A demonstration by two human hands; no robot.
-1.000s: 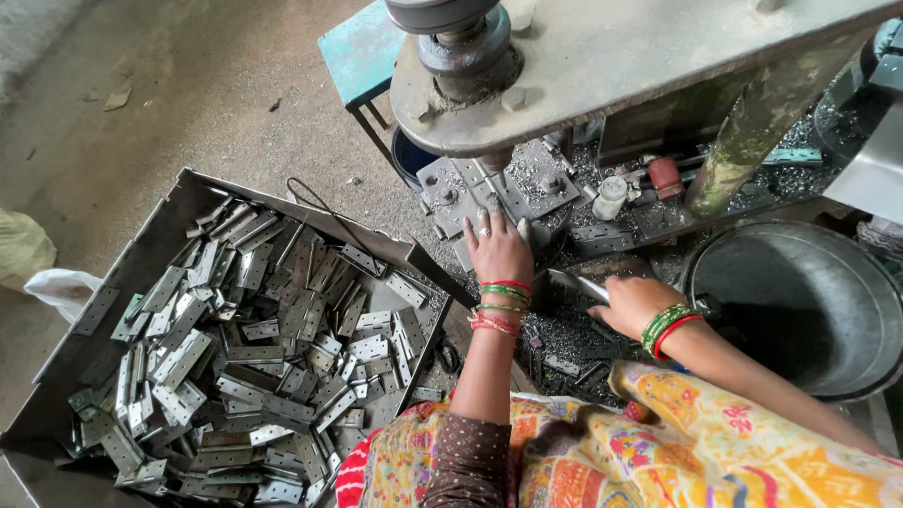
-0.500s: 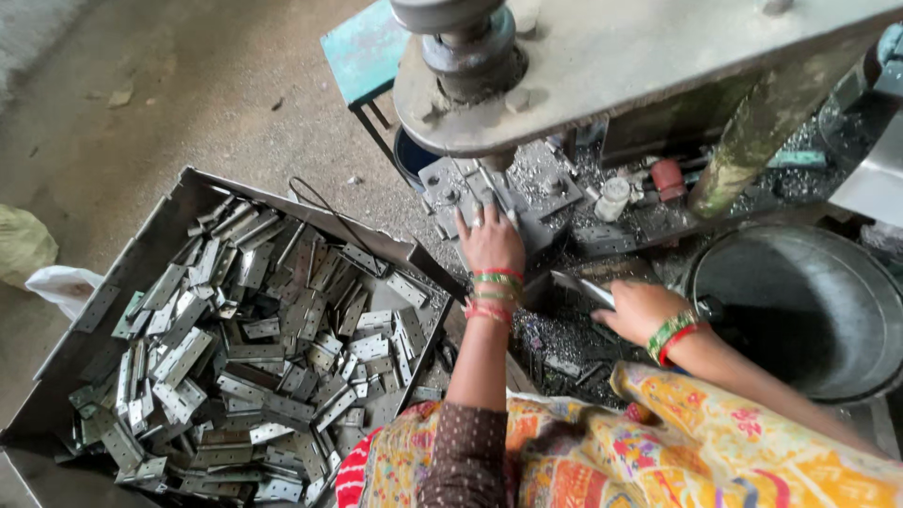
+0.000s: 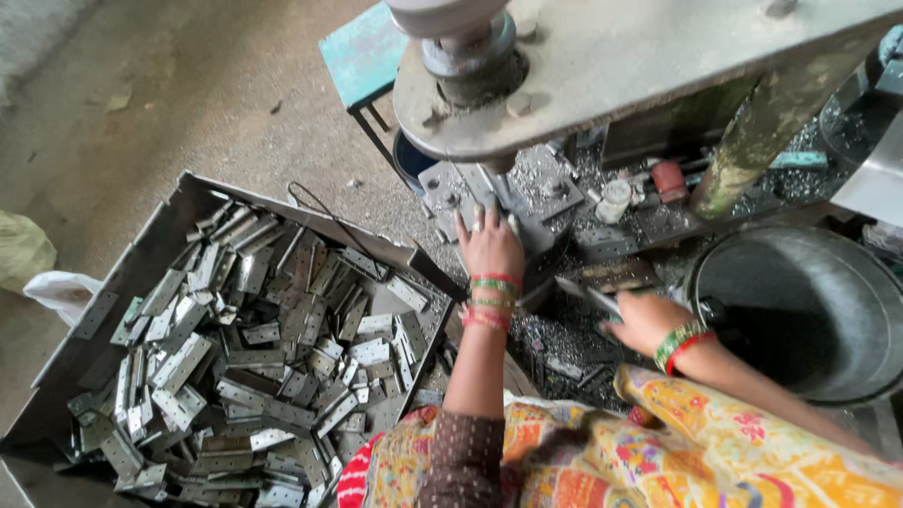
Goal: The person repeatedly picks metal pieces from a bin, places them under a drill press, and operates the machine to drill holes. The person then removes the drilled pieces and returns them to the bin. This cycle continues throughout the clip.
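Grey concrete floor is lying under a metal tray of hinge plates. My left hand is pressing flat, fingers spread, on the press bed — my right hand is pinching one flat metal piece, beside the round basin.

My left hand has gone further forward across the press bed: a second ago it lay short of the die block, and now my fingers are spread up against the grey metal piece under the ram (whether I actually grip it I cannot tell from here). The wrist with its bangles has followed, so my forearm is stretched straighter. My right hand has drifted a little outward, toward the dark round tub, with the flat metal strip in it as before. My head has tipped slightly too, so the press sits a little differently in view.
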